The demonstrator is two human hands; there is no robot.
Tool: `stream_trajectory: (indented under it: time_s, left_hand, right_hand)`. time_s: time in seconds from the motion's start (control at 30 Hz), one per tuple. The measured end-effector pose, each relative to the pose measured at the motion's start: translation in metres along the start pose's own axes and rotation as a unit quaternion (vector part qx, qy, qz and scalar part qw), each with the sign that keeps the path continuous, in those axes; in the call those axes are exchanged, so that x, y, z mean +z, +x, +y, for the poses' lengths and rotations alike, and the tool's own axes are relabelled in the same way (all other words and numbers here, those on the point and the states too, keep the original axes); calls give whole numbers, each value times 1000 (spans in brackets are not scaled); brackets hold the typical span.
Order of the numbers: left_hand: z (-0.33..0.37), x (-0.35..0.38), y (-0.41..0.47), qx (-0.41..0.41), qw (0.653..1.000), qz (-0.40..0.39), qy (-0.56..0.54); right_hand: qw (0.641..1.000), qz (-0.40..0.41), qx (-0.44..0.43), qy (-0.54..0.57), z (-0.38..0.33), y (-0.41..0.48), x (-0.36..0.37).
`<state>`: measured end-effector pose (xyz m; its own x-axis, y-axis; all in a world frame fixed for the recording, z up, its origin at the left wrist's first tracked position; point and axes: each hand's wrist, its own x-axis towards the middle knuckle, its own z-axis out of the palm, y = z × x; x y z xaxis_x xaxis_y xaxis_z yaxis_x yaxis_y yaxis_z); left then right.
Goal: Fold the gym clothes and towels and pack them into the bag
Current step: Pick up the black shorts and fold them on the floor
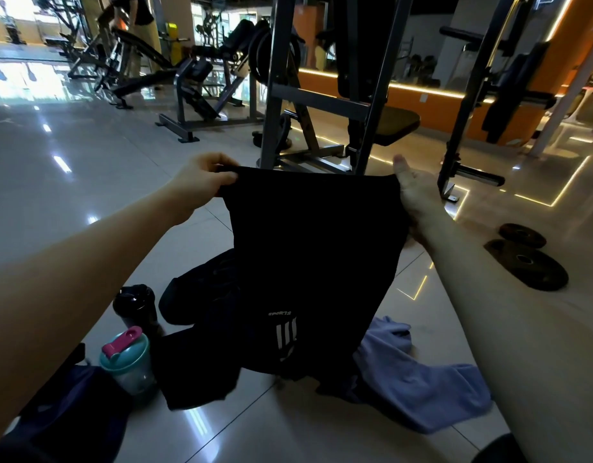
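You hold a black garment [315, 248] up in the centre of the frame, stretched flat between both hands so its top edge runs almost level. Your left hand [205, 177], at centre left, pinches the upper left corner of the cloth with curled fingers and thumb. Your right hand [413, 195], at centre right, holds the upper right corner. Its thumb sticks up above the edge and its fingers are hidden behind the cloth, so you cannot see how they lie. The garment hangs down from your hands, and its lower part shows white stripes and the word SPORTS in mirrored letters. Its bottom edge reaches the heap of dark clothes [201, 295] on the tiled floor [71, 168] in the lower middle of the frame.

A blue towel [422, 389] lies crumpled on the floor at the lower right, just beside that heap and partly under the hanging cloth. The bag [71, 406], dark navy, sits in the lower left corner beneath your left forearm. Next to it stand a teal shaker [129, 362] with a pink flip lid and, just behind that, a black bottle [136, 304], both upright.

At the right edge two weight plates [525, 265] lie flat on the tiles, touching each other. A grey steel rack [281, 95] rises behind the garment at upper centre. In the upper left, a person [139, 18] bends over a bench.
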<state>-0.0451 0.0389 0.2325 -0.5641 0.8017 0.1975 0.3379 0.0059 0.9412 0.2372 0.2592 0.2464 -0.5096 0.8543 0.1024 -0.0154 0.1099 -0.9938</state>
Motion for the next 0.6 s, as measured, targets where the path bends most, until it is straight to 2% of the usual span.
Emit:
stream_trajectory:
  time_s: [0.13, 0.3, 0.37, 0.5, 0.6]
  left_hand:
    - [-4, -4, 6, -31, 994, 14, -106]
    - [-14, -13, 8, -60, 991, 24, -121]
    - [-17, -15, 5, -65, 990, 16, -122]
    - [-29, -18, 1, -69, 992, -7, -107]
    - [-33, -19, 2, -66, 994, -3, -86]
  right_hand:
    - [989, -114, 32, 82, -14, -16, -3]
    - [952, -279, 83, 98, -15, -27, -18]
    - [951, -280, 89, 95, -11, -20, -22]
    - [981, -180, 50, 42, 7, -2, -22]
    - [992, -124, 15, 32, 26, 11, -23]
